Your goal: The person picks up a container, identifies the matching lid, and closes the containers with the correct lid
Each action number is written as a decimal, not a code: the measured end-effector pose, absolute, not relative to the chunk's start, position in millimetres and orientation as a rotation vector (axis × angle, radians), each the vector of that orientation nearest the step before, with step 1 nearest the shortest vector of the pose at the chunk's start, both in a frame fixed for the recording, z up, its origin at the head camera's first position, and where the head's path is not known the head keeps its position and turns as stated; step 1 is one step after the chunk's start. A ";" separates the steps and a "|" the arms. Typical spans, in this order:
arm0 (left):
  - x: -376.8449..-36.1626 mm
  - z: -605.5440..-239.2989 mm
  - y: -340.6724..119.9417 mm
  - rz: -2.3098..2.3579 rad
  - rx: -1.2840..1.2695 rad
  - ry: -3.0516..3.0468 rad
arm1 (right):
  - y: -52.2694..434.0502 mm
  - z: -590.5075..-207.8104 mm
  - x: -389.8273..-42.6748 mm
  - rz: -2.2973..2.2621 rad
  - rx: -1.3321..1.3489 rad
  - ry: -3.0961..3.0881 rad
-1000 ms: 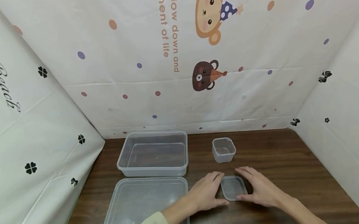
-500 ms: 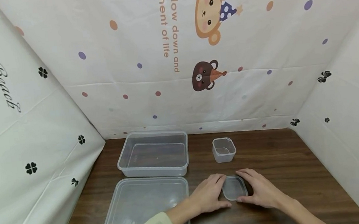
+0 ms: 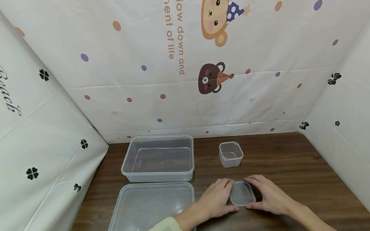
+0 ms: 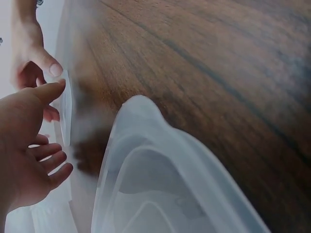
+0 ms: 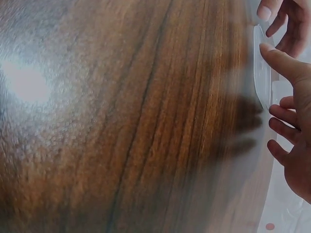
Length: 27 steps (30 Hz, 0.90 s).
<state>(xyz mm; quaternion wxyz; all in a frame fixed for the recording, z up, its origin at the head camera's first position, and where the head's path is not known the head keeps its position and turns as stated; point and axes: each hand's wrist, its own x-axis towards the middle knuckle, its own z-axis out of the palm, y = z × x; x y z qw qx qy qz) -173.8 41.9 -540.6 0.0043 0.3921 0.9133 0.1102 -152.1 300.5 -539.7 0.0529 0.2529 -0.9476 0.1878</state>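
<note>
A small clear square lid (image 3: pixel 242 193) lies on the wooden table between the two hands in the head view. On its left is the left hand (image 3: pixel 215 199), index fingertip right at the lid's back left corner and thumb pointing toward the front left. The right hand (image 3: pixel 270 194) is on the other side, fingertips at the back right corner and thumb at the front right. Both hands have loosely bent, spread fingers. In the right wrist view the lid (image 5: pixel 262 68) shows edge-on beside the right thumb. A small clear square container (image 3: pixel 231 155) stands just behind the lid.
A large clear rectangular container (image 3: pixel 171 176) stands at the back left. Its size matches the large lid (image 3: pixel 150 205) lying in front of it, partly under the left forearm. Printed white cloth (image 3: pixel 255 104) walls off the back and both sides of the table (image 3: pixel 294 156).
The small lid has slid slightly to the right, and both hands have shifted the same way with it. The containers and the large lid stay where they were.
</note>
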 end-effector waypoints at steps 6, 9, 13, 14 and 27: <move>-172.7 -540.2 43.3 0.300 1.228 2.871 | 301.8 -541.5 -152.5 0.589 0.772 -2.902; -173.0 -540.3 43.8 0.287 1.232 2.886 | 302.9 -542.7 -152.9 0.589 0.762 -2.907; -173.9 -541.3 44.8 0.270 1.235 2.911 | 303.9 -544.0 -153.1 0.576 0.758 -2.906; -174.1 -541.5 45.1 0.265 1.234 2.915 | 304.1 -544.1 -153.0 0.575 0.759 -2.904; -174.3 -543.7 48.9 0.221 1.232 2.951 | 303.3 -545.9 -151.5 0.582 0.745 -2.894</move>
